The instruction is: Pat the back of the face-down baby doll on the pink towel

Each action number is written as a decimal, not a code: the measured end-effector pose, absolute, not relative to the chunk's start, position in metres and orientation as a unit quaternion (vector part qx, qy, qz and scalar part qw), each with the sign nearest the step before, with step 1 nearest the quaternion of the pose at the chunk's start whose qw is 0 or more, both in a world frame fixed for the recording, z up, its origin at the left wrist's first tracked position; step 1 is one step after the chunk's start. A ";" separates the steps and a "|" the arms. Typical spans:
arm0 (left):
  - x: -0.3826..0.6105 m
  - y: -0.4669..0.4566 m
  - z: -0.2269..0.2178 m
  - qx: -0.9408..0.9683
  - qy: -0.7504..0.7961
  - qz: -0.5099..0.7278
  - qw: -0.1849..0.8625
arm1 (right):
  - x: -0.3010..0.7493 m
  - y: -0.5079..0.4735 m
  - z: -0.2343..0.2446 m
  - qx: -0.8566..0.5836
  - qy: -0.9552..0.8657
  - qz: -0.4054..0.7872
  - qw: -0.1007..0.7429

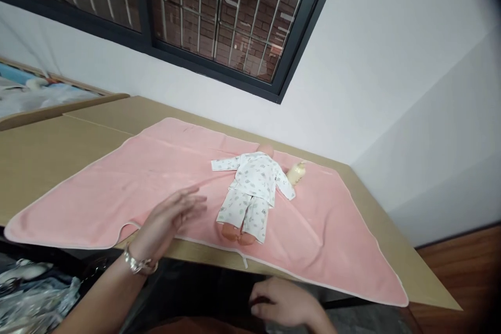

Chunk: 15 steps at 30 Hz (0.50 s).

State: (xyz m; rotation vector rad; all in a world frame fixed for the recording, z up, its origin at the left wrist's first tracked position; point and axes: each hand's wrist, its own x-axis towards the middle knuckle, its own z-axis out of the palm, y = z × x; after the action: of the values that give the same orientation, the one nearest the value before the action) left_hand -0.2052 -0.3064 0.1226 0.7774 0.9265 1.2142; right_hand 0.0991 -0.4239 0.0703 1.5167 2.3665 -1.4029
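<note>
A doll (pixel 256 180) in a white patterned top and matching trousers lies on a pink blanket (pixel 164 167). Its arms are spread, and its feet point toward me. Beside its sleeve on the right lies a small bottle (pixel 296 173) with pale yellowish contents. My left hand (pixel 170 219), a bracelet (pixel 136 262) on its wrist, hovers over the blanket's near edge, left of the doll's legs. Its fingers are stretched out, slightly blurred, and hold nothing. Below the table edge is my right hand (pixel 284 301), loosely curled, with a gap between thumb and fingers and nothing visible in it.
The blanket covers much of a wooden table (pixel 90 135), its near edge hanging slightly over. A barred window (pixel 219 15) and white wall stand behind. At left is a wooden-edged tray or bed (pixel 62 107) with plastic-wrapped items. Plastic bags (pixel 43 297) lie below at lower left.
</note>
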 end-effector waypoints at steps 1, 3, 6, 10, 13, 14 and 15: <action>-0.191 -0.293 0.133 0.330 0.389 0.578 0.637 | 0.108 -0.418 0.086 0.473 0.763 -0.440 -0.032; -0.154 -0.270 0.146 0.319 0.356 0.655 0.585 | 0.128 -0.397 0.122 0.459 0.773 -0.417 -0.136; -0.087 -0.247 0.153 0.365 0.286 0.601 0.651 | 0.160 -0.348 0.164 0.515 0.741 -0.310 -0.298; 0.001 -0.217 0.152 0.400 0.263 0.416 0.773 | 0.201 -0.259 0.172 0.606 0.644 -0.093 -0.458; 0.052 -0.186 0.147 0.357 0.289 0.351 0.816 | 0.222 -0.197 0.159 0.719 0.583 0.008 -0.378; 0.067 -0.176 0.145 0.324 0.306 0.332 0.831 | 0.226 -0.181 0.155 0.733 0.578 0.011 -0.358; 0.080 -0.165 0.143 0.291 0.318 0.314 0.846 | 0.228 -0.168 0.151 0.741 0.578 0.013 -0.342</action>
State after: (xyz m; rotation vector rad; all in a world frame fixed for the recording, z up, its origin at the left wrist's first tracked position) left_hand 0.0803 -0.1652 0.1426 0.6138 0.6710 0.6631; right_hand 0.2285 -0.1683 0.1510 3.0286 2.3612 0.0525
